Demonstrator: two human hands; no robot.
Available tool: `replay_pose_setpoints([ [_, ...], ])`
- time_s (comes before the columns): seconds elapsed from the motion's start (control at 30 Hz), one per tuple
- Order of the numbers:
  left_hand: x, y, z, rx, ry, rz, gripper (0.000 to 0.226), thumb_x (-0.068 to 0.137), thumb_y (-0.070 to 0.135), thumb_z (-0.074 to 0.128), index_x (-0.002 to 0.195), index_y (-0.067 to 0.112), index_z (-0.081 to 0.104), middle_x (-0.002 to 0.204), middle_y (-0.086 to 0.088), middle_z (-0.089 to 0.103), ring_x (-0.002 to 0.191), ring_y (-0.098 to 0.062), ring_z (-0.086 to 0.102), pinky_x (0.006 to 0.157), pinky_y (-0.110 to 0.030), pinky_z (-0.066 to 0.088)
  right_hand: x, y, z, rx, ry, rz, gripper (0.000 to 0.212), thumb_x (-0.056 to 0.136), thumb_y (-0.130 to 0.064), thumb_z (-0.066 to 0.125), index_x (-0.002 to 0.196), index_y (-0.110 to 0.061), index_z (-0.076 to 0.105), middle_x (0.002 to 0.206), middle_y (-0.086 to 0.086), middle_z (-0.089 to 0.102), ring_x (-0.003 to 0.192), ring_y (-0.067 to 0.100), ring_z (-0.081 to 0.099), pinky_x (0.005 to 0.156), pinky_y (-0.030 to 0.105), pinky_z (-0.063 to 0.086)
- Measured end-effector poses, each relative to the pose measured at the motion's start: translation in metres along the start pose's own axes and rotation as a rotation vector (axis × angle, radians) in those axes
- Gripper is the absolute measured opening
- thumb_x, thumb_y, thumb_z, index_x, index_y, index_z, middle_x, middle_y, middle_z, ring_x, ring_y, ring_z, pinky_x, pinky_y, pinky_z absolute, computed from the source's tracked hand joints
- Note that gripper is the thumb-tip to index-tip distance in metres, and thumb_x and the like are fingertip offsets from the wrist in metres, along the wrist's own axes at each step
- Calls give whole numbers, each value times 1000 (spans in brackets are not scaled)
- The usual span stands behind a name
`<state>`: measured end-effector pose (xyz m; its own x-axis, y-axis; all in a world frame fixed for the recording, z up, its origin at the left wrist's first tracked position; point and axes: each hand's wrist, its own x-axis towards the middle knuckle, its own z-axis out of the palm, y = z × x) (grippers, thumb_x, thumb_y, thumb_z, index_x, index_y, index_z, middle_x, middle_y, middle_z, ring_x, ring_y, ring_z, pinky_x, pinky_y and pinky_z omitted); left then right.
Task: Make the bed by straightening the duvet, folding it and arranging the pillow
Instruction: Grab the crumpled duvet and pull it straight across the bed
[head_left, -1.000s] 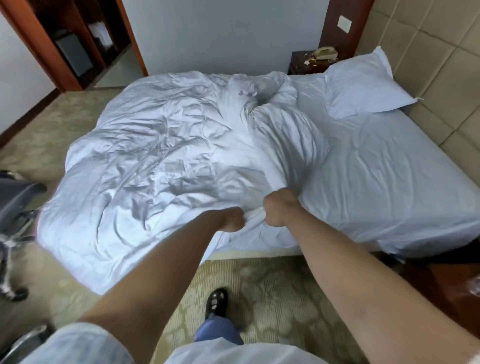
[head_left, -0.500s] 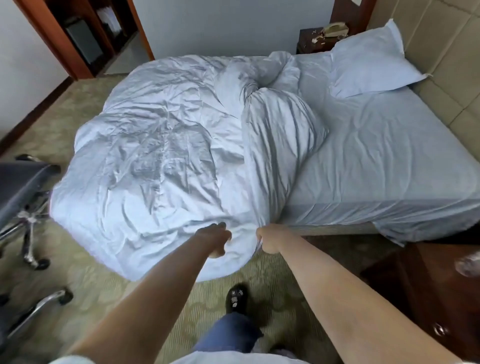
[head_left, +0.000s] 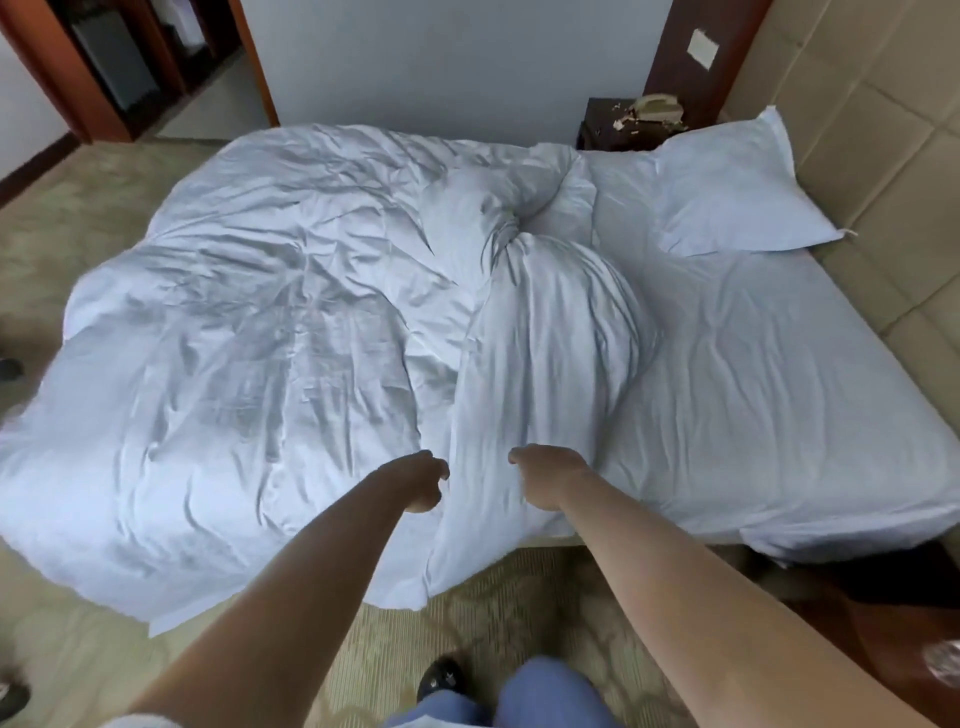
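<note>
Duvet (head_left: 291, 353) white, crumpled, overhanging bed edge — left hand (head_left: 418, 483), right hand (head_left: 545, 478) loosely curled, grasping nothing.

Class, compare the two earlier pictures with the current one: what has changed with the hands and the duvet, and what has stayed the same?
Both hands, left hand and right hand, gripped the duvet edge earlier; now they have let go and hover apart above it. The edge now hangs over the bedside. The pillow stays by the headboard.

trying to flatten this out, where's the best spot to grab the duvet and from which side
Grip the duvet along its near edge, where the loose flap hangs over the bedside below both hands. Come from the near side. The twisted ridge runs from there toward the pillow, so pulling that edge should probably unroll it.
</note>
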<state>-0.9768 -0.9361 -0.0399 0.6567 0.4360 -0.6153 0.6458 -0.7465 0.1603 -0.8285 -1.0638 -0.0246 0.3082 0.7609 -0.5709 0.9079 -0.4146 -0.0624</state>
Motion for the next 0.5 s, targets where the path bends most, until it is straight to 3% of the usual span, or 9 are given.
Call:
replay_pose_setpoints([
  [0.3, 104, 9, -105, -135, 154, -18, 44, 96, 18, 42, 139, 22, 43, 144, -3, 38, 133, -20, 40, 105, -29, 33, 96, 64, -81, -34, 131, 0, 54, 91, -6, 46, 143, -17, 36, 139, 5, 42, 121, 26, 49, 99, 37, 43],
  [0.5, 189, 38, -163, -157, 314, -145, 51, 94, 29, 45, 143, 20, 35, 141, -8, 39, 128, -30, 40, 102, -43, 40, 180, 125, -132, -73, 352, -123, 40, 87, -10, 51, 127, -13, 48, 131, 5, 47, 121, 25, 45, 98, 33, 34],
])
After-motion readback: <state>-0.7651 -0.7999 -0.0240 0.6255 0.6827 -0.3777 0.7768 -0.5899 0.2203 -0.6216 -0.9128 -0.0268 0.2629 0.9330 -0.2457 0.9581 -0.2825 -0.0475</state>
